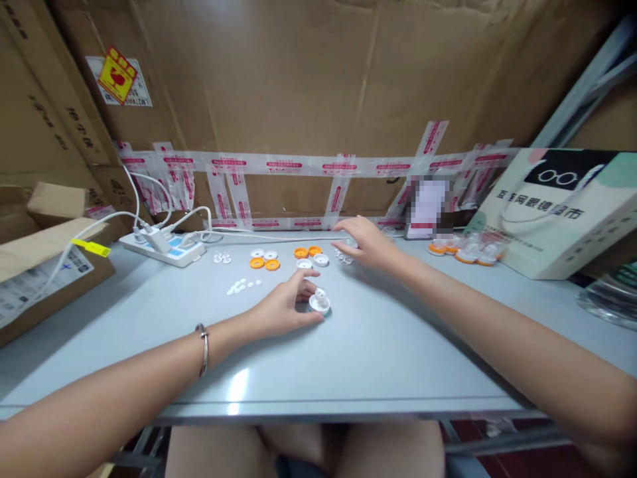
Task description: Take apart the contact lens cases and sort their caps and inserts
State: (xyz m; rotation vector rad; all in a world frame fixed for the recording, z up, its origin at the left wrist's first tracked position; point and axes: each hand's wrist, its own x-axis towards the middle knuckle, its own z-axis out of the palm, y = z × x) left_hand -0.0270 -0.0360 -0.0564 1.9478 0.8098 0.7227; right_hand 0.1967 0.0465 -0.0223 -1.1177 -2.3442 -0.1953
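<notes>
On the desk, my left hand curls round a white round cup-like piece. A small white knobbed part stands up in its middle. The thumb lies at the near rim, and the index finger is lifted away on the far side. Farther back, my right hand has thumb and fingers apart, over a cluster of small white parts. Something clear shows behind its thumb, partly hidden. Left of it lie orange rings and white rings.
More orange and white rings, small white discs and little white parts lie left. A power strip with cables and an open carton are beyond. Clear-domed orange pieces, a phone and a paper bag stand right.
</notes>
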